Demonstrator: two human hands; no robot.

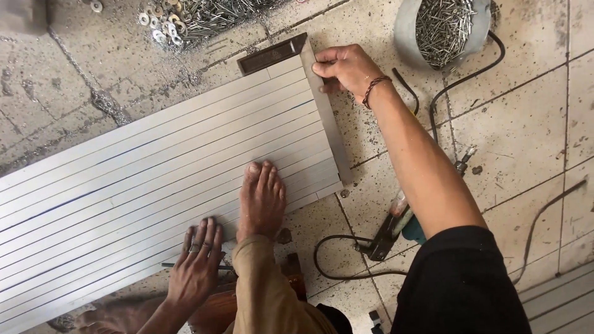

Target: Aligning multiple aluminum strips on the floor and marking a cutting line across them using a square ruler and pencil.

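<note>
Head view: looking straight down at a person crouched over work on a stained tiled floor [526, 124].
Slats: a row of long pale metal slats [142, 179] lies side by side on the floor, running from the left edge up toward the top centre.
Washers and nails: a loose heap of washers [162, 23] and nails lies on the floor above the slats.
Left hand: the left hand [198, 263] is open, fingers spread flat, pressing on the near edge of the slats; a ring shows on one finger.
Foot: a bare foot [262, 198] rests on the slats just right of that hand.
End rail: a grey metal rail [328, 124] runs across the right-hand ends of the slats.
Right hand: the right hand [346, 68], a beaded bracelet on its wrist, is closed on the upper part of the rail.
Bucket: a grey bucket [405, 31] full of nails stands at top right.
Power tool: a corded tool [396, 226] lies on the floor beside the right arm.
</note>
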